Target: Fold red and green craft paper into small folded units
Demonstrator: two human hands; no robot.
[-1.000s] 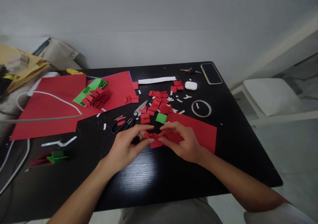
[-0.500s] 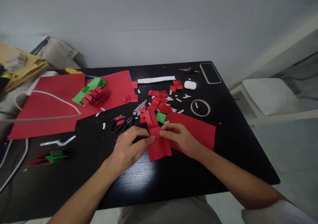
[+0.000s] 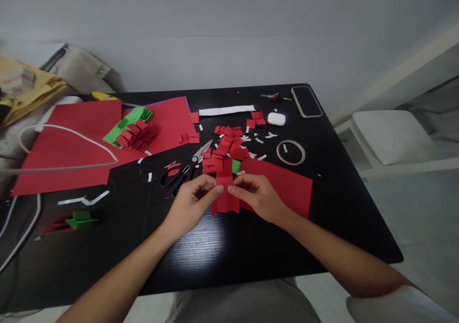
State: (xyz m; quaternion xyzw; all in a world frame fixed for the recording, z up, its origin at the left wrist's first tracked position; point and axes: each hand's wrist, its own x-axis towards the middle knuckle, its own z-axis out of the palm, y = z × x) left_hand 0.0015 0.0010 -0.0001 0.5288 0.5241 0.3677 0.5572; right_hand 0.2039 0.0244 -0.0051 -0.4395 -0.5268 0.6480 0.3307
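Both hands pinch one pleated red paper piece [image 3: 225, 196] over the middle of the black table [image 3: 222, 256]. My left hand [image 3: 191, 204] grips its left side with thumb and fingers closed. My right hand [image 3: 255, 196] grips its right side the same way. The paper stands partly unfolded, its creases running up and down. Just beyond it lies a heap of small red paper pieces [image 3: 227, 144] with a green square [image 3: 235, 166]. Black-handled scissors [image 3: 182, 170] lie to the left of the heap.
Big red sheets [image 3: 71, 141] with folded green and red strips [image 3: 132, 129] cover the left side; another red sheet [image 3: 287, 184] lies under my right hand. A tape ring [image 3: 290, 152], earbud case [image 3: 276, 118], phone [image 3: 306, 101], keys and white scraps sit far right. A white cable [image 3: 64, 136] crosses the left.
The folded red bundle opened into a long pleated strip half a second ago; now my hands have lifted it and pushed it shorter. The view shifted slightly.
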